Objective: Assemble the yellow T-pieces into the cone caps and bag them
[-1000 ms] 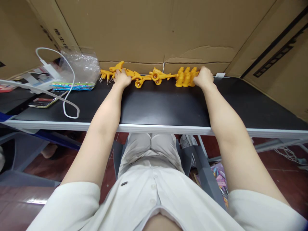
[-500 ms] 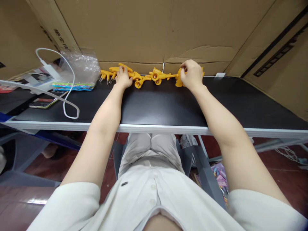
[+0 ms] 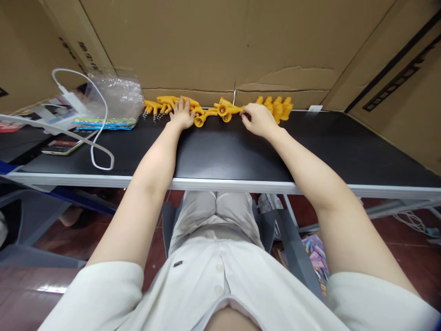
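- Smooth black tabletop [image 3: 234, 156], one ribbed, silvery metal strip [image 3: 234, 185] along its near edge at six o'clock.
- One flat phone [image 3: 62, 146] at nine o'clock; one looped white cable [image 3: 106, 109] hangs in front of things there.
- Right hand [image 3: 260, 118] at one o'clock: fingers curled, thumb near fingertips beside a yellow stem; I cannot tell whether it pinches.
- Left hand [image 3: 182, 116] at eleven, fingers fanned, touching smooth yellow handles [image 3: 167, 99], overlapping beyond counting, with at least two metal spirals below.
- Yellow bell-mouthed pieces [image 3: 223, 109] at twelve, three round cups showing.
- Stubby upright yellow pieces [image 3: 277, 110] past the right hand, four tips visible.
- Crinkled clear plastic bag [image 3: 120, 94] at ten.
- Creased brown cardboard [image 3: 206, 46] behind.
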`<state>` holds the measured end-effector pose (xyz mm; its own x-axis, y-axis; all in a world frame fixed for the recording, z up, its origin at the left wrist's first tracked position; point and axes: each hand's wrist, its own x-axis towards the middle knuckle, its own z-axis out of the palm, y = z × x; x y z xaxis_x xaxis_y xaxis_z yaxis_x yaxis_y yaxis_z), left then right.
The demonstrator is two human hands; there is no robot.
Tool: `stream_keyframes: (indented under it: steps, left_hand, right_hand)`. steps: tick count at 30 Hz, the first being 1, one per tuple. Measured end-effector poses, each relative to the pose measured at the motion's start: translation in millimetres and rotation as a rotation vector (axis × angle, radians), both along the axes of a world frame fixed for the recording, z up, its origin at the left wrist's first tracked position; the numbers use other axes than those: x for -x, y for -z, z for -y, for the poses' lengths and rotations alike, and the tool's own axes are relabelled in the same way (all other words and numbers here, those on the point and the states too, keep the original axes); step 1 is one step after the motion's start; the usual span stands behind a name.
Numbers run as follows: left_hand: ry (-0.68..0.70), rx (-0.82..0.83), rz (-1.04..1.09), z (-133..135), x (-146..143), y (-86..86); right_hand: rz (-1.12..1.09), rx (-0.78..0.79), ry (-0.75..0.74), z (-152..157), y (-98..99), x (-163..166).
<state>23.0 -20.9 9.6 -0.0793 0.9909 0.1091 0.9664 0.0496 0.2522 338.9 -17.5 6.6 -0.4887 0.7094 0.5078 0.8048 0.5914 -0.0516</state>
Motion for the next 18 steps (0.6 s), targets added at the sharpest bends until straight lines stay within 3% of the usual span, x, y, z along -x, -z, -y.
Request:
stream_keyframes:
  steps: [4, 9, 18]
  left_hand:
    - [0.035, -0.111, 0.01, 3.8, -2.5, -3.0]
    - [0.181, -0.279, 0.044, -4.6, -9.1, -4.8]
    - [0.268, -0.076, -0.106, 0.7, -33.8, -5.5]
  right_hand:
    - [-0.02, 0.012, -0.009, -3.3, 0.9, -2.1]
    - [-0.058, 0.014, -0.031, -5.8, 2.1, -4.1]
    - [-0.012, 0.024, -0.008, -3.2, 2.1, -2.2]
